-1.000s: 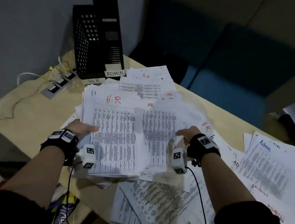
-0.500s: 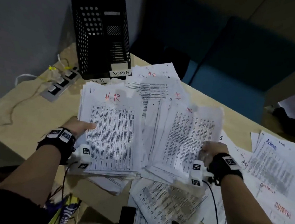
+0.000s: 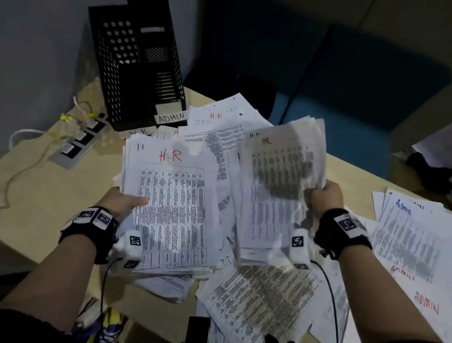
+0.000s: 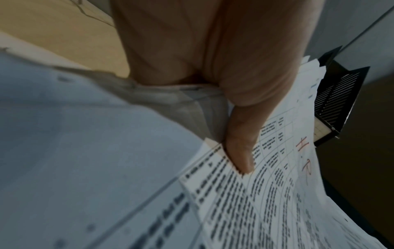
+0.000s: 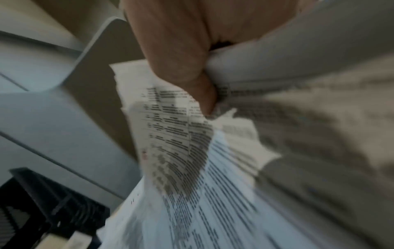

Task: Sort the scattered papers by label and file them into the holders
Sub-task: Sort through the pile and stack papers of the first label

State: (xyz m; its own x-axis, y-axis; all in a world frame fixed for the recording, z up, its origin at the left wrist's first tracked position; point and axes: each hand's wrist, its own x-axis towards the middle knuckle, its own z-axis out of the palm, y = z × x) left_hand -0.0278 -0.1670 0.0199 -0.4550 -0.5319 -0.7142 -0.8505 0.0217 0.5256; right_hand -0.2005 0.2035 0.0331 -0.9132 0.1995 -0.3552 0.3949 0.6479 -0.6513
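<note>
My left hand (image 3: 123, 202) grips H.R stack (image 3: 172, 210) at its left edge, thumb on top sheet, centre of frame. My right hand (image 3: 325, 197) clenches second HR stack (image 3: 277, 192) by its right edge, sheets raised and blurred. Black holders (image 3: 135, 67) upper left on tabletop (image 3: 39, 204), tagged ADMIN and H.R; loose HR sheets (image 3: 218, 127) pile against their front. Admin papers (image 3: 415, 242) lie at right edge. Power strip (image 3: 77, 142) with cable left of holders. Blue chair (image 3: 362, 101) behind tabletop.
</note>
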